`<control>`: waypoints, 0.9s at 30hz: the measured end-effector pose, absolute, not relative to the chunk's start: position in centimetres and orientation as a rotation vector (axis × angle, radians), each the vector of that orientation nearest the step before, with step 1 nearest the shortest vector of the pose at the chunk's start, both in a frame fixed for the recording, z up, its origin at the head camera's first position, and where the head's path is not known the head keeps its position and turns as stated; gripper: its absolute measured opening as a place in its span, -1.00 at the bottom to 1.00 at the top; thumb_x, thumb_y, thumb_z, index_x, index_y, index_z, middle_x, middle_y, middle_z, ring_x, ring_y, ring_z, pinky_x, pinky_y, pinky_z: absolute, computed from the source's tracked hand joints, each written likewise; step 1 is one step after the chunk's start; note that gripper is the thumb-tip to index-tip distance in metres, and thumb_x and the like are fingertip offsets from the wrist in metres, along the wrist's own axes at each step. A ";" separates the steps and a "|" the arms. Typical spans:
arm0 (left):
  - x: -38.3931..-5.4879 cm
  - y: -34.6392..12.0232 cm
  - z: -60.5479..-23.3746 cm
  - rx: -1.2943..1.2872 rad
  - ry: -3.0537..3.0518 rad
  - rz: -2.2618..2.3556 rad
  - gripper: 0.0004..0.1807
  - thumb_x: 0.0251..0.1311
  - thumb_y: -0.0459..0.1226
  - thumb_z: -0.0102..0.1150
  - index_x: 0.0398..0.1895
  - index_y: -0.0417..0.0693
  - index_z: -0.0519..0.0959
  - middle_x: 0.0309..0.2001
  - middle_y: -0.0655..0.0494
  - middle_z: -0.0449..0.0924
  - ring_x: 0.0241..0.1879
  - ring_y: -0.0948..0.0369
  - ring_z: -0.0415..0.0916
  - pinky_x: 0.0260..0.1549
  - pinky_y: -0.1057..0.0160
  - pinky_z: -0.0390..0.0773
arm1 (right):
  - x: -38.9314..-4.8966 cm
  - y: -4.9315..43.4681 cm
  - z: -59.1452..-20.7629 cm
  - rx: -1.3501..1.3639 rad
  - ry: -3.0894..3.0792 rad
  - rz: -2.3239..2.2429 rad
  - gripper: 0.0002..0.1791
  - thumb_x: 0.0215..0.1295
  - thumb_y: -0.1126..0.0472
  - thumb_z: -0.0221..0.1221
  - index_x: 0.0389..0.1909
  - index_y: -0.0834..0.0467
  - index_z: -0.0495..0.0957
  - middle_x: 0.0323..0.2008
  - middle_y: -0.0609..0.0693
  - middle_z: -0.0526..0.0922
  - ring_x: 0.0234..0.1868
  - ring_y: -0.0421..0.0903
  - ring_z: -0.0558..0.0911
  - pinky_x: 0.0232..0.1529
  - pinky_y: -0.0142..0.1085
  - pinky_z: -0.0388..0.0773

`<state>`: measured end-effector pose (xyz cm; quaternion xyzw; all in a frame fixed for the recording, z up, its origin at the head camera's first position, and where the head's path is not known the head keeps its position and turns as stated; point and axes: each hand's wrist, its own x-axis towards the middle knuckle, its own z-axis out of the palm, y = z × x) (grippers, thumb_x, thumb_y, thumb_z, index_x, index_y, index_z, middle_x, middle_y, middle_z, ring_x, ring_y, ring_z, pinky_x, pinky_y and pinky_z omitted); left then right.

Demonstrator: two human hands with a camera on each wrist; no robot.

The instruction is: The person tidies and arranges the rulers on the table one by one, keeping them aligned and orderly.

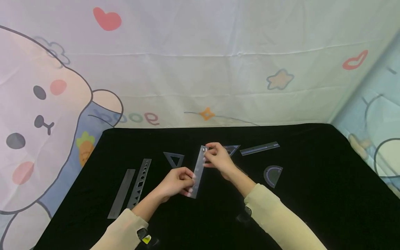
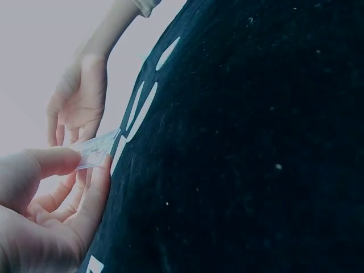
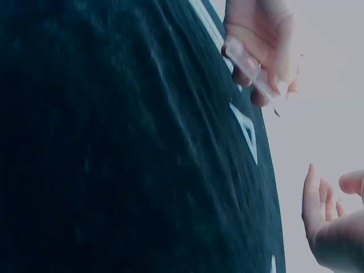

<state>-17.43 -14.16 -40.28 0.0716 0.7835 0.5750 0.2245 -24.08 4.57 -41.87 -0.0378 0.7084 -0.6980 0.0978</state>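
A clear ruler (image 1: 197, 175) is tilted in front of me above the black cloth. My left hand (image 1: 175, 184) pinches its lower part between thumb and fingers; the left wrist view shows this hand (image 2: 62, 210) gripping the ruler (image 2: 96, 151) by its edges. Near the upper end, which has a small hole, is my right hand (image 1: 221, 161). From the right wrist view, the right hand (image 3: 335, 222) is apart from the ruler (image 3: 256, 79), with a gap between thumb and fingers. Behind the right hand lies a set square (image 1: 235, 148), partly hidden.
Left on the black-covered table (image 1: 200, 225) lie a plain ruler (image 1: 121, 194) and a stencil ruler (image 1: 139, 184), partly behind my left arm. A small set square (image 1: 168, 155) is farther back. To the right are another ruler (image 1: 259, 148) and a protractor (image 1: 273, 175).
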 end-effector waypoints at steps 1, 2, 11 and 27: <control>-17.3 -14.3 -40.3 0.193 2.162 1.590 -0.76 0.16 -0.39 0.07 -0.10 -0.30 0.41 -0.34 -0.09 0.55 -0.43 0.13 0.56 -0.38 0.15 0.65 | -23.9 4.3 -41.9 -0.100 2.088 -2.076 -0.59 0.25 0.38 0.04 0.12 0.23 0.27 -0.16 0.20 0.49 -0.28 -0.06 0.58 -0.25 -0.22 0.65; -17.3 -14.5 -40.4 0.190 2.162 1.594 -0.75 0.16 -0.39 0.07 -0.10 -0.29 0.41 -0.34 -0.09 0.55 -0.43 0.13 0.56 -0.38 0.15 0.65 | -23.7 3.9 -42.0 -0.085 2.084 -2.078 -0.60 0.25 0.37 0.05 0.10 0.23 0.27 -0.17 0.20 0.49 -0.29 -0.06 0.58 -0.26 -0.22 0.65; -16.7 -16.4 -42.0 0.200 2.181 1.571 -0.73 0.15 -0.32 0.12 -0.11 -0.25 0.41 -0.36 -0.05 0.55 -0.44 0.15 0.57 -0.41 0.17 0.66 | -22.5 1.5 -42.3 0.026 2.153 -2.030 -0.68 0.22 0.35 0.08 0.00 0.21 0.32 -0.21 0.17 0.50 -0.35 -0.07 0.60 -0.40 -0.25 0.66; -15.1 -20.2 -42.1 0.148 2.337 1.429 -0.74 0.08 -0.31 0.17 -0.16 -0.22 0.46 -0.39 -0.02 0.55 -0.46 0.15 0.56 -0.47 0.19 0.65 | -21.5 -2.3 -42.9 -0.002 2.112 -1.973 -0.71 0.18 0.34 0.12 -0.07 0.18 0.36 -0.26 0.12 0.50 -0.37 -0.08 0.59 -0.43 -0.29 0.66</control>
